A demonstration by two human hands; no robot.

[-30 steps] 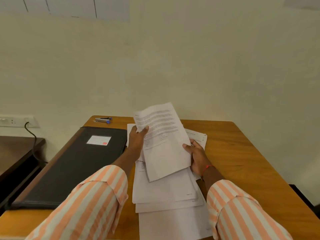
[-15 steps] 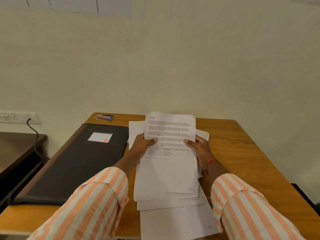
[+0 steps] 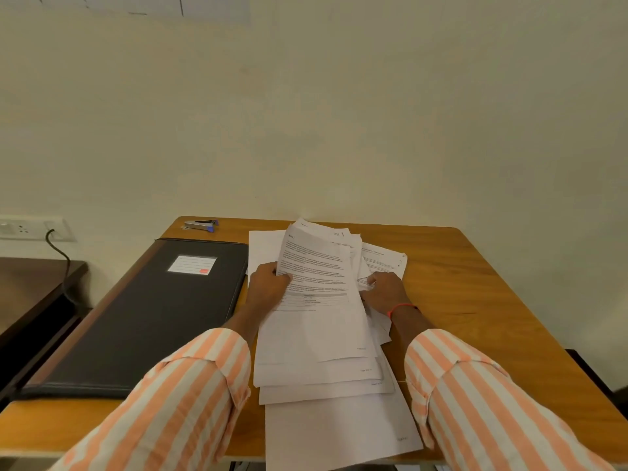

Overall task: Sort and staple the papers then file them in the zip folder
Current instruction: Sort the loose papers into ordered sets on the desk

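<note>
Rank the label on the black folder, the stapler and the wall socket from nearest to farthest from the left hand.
From the left hand:
1. Folder label, just to its left on the black folder.
2. Stapler, at the table's far left corner.
3. Wall socket, far left on the wall.

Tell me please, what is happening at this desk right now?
A person in an orange-striped shirt is sorting printed papers on a wooden desk. The left hand grips the left edge of a printed sheet raised over the loose pile, while the right hand rests on the sheets at the pile's right side. The black zip folder lies closed to the left, and the stapler sits untouched at the far edge. Nothing looks stapled or filed yet.
</note>
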